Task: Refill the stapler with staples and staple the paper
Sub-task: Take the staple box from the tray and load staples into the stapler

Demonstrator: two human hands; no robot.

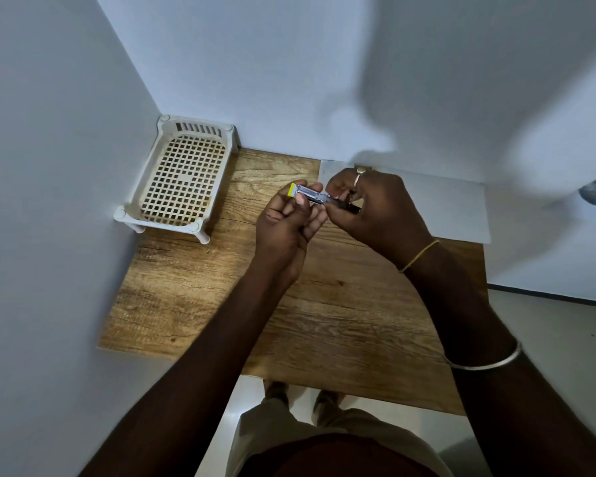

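No readable text in view. Stapler [311, 195]: if there's any marking on the yellow end or metal body, it's too small and blurred to make out. Paper [444, 208]: visible part shows no print.

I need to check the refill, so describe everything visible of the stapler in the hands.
The stapler is small, with a yellow tip at its left end, a shiny silver metal middle and a dark part at the right. It is held in the air above the wooden table, lying nearly level and dipping slightly rightward. The left hand grips its yellow end, thumb on it; the right hand pinches the dark end. Whether staples are inside is hidden.
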